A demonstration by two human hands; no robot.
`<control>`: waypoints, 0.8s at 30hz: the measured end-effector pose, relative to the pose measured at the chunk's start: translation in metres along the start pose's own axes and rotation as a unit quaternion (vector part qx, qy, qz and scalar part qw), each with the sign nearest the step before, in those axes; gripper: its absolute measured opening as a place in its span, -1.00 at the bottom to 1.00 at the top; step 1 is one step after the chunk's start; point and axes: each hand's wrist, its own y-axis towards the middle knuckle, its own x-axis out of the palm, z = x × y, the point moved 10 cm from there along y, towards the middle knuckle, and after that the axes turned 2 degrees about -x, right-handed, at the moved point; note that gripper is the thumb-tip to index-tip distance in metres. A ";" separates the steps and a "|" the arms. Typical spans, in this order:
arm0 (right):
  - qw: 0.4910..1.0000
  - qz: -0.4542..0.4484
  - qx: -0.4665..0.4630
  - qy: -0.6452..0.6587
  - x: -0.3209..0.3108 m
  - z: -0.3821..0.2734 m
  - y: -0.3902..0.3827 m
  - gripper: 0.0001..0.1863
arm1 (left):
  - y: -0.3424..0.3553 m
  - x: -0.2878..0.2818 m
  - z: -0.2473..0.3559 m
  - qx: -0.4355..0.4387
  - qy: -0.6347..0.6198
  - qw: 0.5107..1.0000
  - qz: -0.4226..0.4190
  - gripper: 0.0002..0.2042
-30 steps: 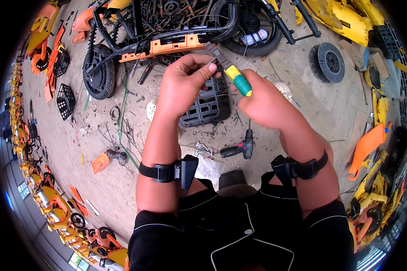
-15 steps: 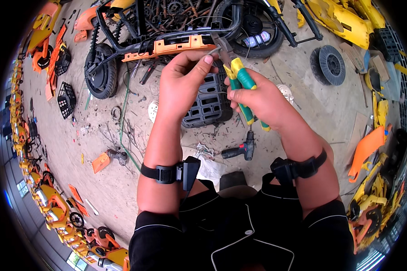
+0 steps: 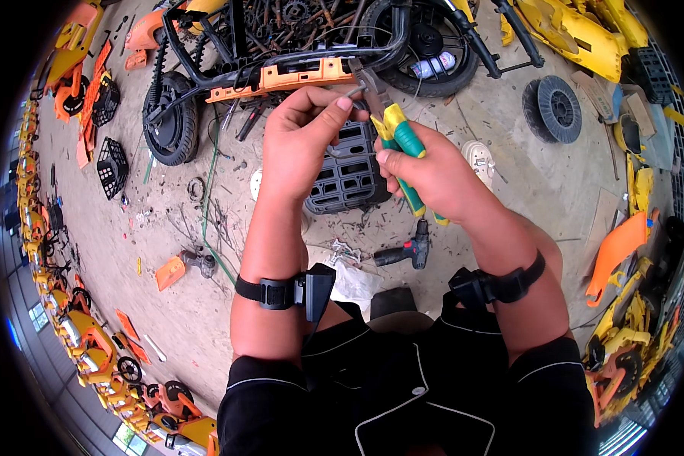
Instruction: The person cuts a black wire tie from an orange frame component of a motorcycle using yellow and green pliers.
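Concrete floor: messy shop ground (image 3: pixel 197 327), scraps all over; we're working in the air above it.
Black frame: big tubular thing (image 3: pixel 397 34) out past our hands, toward the floor's far edge.
Orange strip: long panel (image 3: pixel 304 74) along the frame's near edge; its right end sits close behind the tool tips, so we'd keep the tips clear of it.
Black crate: ribbed plastic (image 3: pixel 346 175), below our hands, both of them over its far edge.
Cordless drill: lying on the floor (image 3: pixel 412 249), just off the crate's near right corner.
Right hand: wrapped around the handles (image 3: pixel 429 163), thumb across the top.
Left hand: fingers curled in, thumb and forefinger (image 3: pixel 304 137) pinching the wire.
Pliers: green and yellow grips (image 3: pixel 407 138), tips pointing away from us. We can't tell if they're biting yet.
Wire piece: thin and grey (image 3: pixel 355 91), past the crate's far edge, its free end right by the jaws. We'd seat it deep, keep fingertips back, then squeeze evenly.
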 end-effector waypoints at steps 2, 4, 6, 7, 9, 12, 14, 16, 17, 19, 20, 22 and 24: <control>1.000 0.005 -0.001 0.002 -0.001 0.003 0.001 -0.76 | 0.000 0.000 0.000 0.001 -0.001 1.000 -0.002 -0.88; 1.000 0.007 -0.003 0.003 -0.001 0.003 0.000 -0.75 | 0.000 0.001 0.002 0.006 -0.005 1.000 -0.006 -0.89; 1.000 0.008 -0.004 0.001 0.000 0.002 0.000 -0.75 | 0.000 0.001 0.002 0.006 -0.002 1.000 -0.005 -0.89; 1.000 0.009 0.002 -0.001 0.000 0.003 0.000 -0.75 | 0.000 0.001 0.002 0.006 -0.001 1.000 -0.005 -0.89; 1.000 0.012 0.015 -0.004 0.000 0.004 0.000 -0.74 | 0.000 0.001 0.002 0.004 0.002 1.000 -0.001 -0.89; 1.000 0.008 0.024 -0.006 0.001 0.004 0.000 -0.74 | 0.000 0.000 0.002 0.004 0.003 1.000 -0.001 -0.88; 1.000 0.011 0.021 -0.011 0.001 0.004 0.000 -0.73 | 0.000 -0.001 0.001 0.003 0.004 1.000 -0.001 -0.88; 1.000 0.013 0.020 -0.011 0.000 0.004 0.000 -0.73 | 0.000 -0.001 0.000 -0.002 0.006 1.000 0.001 -0.88; 1.000 0.014 0.021 -0.008 0.000 0.004 0.000 -0.73 | 0.000 -0.001 0.000 -0.001 0.007 1.000 0.001 -0.88; 1.000 0.017 0.022 -0.001 0.000 0.005 -0.001 -0.76 | 0.000 0.001 0.000 0.001 0.009 1.000 0.001 -0.88; 1.000 0.017 0.022 0.004 0.001 0.004 -0.001 -0.79 | 0.000 0.000 0.000 0.000 0.010 1.000 -0.001 -0.88; 1.000 0.013 0.024 0.015 0.002 0.002 -0.002 -0.81 | 0.000 0.000 -0.001 -0.002 0.013 1.000 -0.005 -0.89; 0.999 0.001 0.025 0.030 0.002 0.001 -0.004 -0.79 | -0.001 0.001 0.001 -0.004 -0.011 1.000 0.000 -0.88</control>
